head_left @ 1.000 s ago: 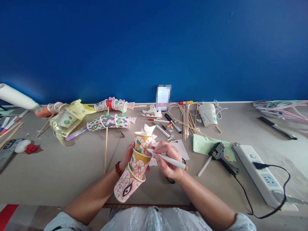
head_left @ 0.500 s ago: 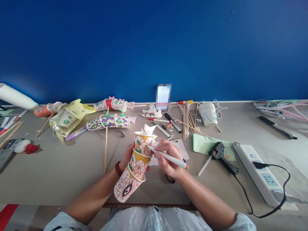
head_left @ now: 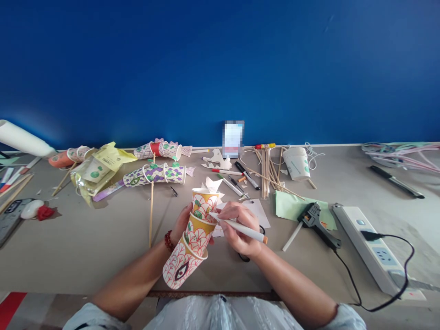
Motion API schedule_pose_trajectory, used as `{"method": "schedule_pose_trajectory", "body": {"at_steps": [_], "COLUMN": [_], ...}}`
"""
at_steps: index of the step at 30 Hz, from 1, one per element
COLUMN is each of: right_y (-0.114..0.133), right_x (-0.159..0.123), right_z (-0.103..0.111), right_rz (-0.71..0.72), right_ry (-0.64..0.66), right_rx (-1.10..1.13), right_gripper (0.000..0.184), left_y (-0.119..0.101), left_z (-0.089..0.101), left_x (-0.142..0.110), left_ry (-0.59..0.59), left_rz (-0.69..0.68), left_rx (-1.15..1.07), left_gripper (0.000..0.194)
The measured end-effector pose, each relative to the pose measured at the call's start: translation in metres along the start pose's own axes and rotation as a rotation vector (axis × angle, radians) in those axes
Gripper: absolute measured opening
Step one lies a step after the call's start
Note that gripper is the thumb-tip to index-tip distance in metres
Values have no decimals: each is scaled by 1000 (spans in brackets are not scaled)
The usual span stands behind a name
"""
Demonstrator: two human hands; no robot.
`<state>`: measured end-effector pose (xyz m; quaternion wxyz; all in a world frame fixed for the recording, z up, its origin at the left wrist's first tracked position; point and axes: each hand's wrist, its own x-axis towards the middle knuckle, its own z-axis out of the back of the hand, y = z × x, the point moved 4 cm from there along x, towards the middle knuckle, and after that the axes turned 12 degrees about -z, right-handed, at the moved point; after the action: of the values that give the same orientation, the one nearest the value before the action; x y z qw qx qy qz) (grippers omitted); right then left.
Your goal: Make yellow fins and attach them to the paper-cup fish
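A fish made of joined paper cups (head_left: 200,231) is tilted in front of me, with red scale outlines, orange-yellow colouring, green patches and a dark eye on the nearest cup. White paper fins stick out at its far end. My left hand (head_left: 181,225) is closed around it from the left and behind, partly hidden by the cups. Pinched in my right hand (head_left: 241,227) is a white marker (head_left: 248,230) with an orange end. Its tip meets the top cup near the lower right, by the rim of the middle cup.
More paper-cup fish (head_left: 156,174) on sticks lie at the back left beside a yellow package (head_left: 103,165). Pens, wooden sticks (head_left: 265,172) and stacked white cups (head_left: 296,162) are behind my hands. To the right are a glue gun (head_left: 314,215) and a corded power strip (head_left: 366,247).
The marker and my right hand have shifted slightly left and down along the top cup. My left hand and the cup fish stay in place.
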<state>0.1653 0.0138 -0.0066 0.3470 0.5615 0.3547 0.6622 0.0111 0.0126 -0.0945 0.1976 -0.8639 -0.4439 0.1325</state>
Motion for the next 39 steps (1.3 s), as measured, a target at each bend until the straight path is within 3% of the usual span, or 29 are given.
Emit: {"method": "schedule_pose_trajectory", "body": {"at_steps": [39], "right_y": [-5], "right_x": [-1], "right_z": [2], "right_rz": [-38], "right_ry": [-21], "right_rx": [7], "right_gripper": [7], "left_y": [0], "left_z": [-3], "left_x": [0], "left_ry": [-7], "left_rz": [-6], "left_rx": [48], "left_gripper": [71]}}
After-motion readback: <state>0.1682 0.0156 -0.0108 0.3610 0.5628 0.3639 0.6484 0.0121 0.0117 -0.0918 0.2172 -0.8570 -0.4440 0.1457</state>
